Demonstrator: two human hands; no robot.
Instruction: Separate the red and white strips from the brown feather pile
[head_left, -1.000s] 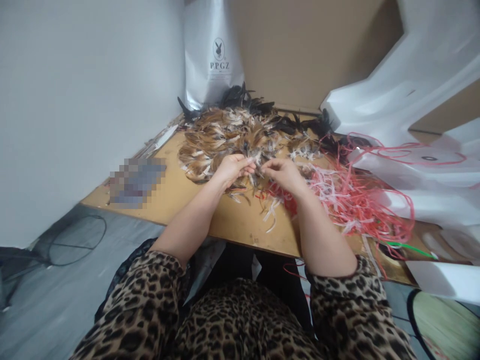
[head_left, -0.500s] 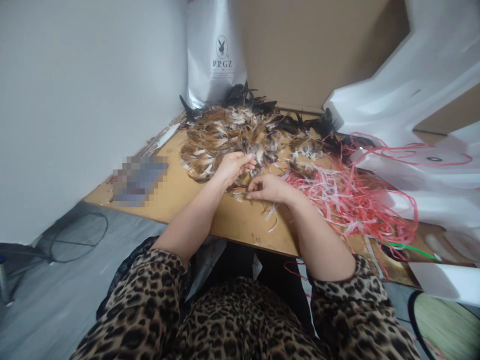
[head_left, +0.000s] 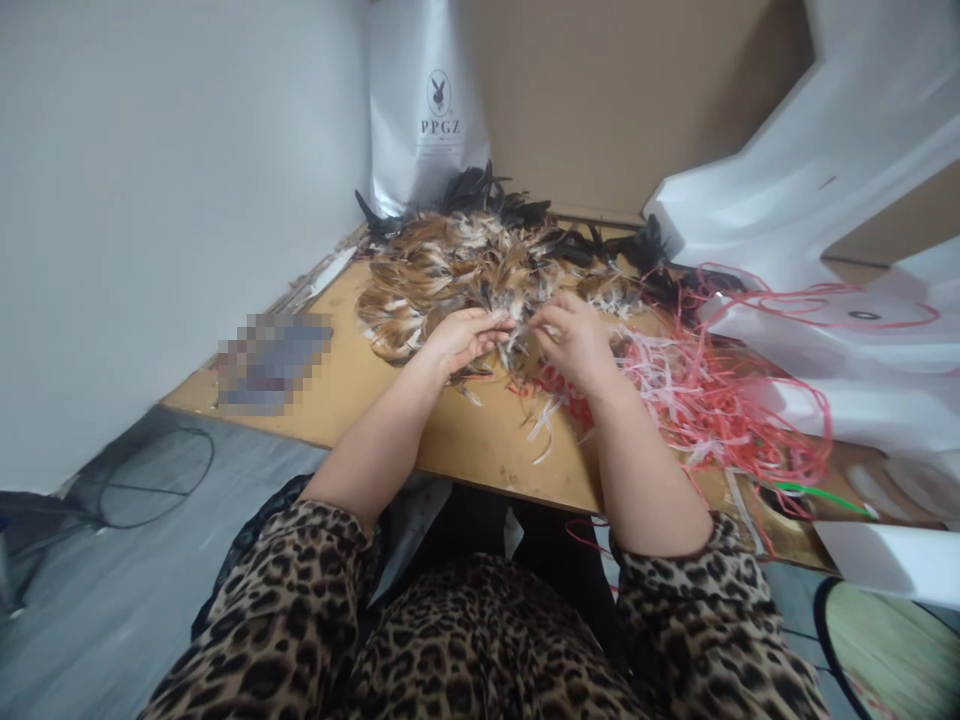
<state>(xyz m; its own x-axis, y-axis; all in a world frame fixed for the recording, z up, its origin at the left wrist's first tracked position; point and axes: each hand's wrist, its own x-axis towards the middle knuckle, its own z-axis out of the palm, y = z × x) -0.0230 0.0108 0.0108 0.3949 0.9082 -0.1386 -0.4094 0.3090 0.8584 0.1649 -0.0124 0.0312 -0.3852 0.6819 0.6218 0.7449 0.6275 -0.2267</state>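
- A seated person's left hand [head_left: 459, 338] and right hand [head_left: 576, 338] meet at the near edge of a heap of brown feathers [head_left: 457, 275] on a wooden surface [head_left: 390, 400].
- The left grip is pinched together on a small bunch of feathers [head_left: 508, 340]; the right grip is closed at the same bunch, though what it clamps cannot be told.
- Judged from the size of the heap, most of the feathers look unhandled; no finished bundles show.
- A tangle of red and white strips [head_left: 705, 400] lies just right of the hands, some trailing over the near edge.
- Black feathers [head_left: 480, 195] and a silver bag [head_left: 424, 110] crowd the far corner; white sheets [head_left: 825, 200] hem in the right.
- Bare board lies near and left of the hands, beside the wall [head_left: 150, 200].
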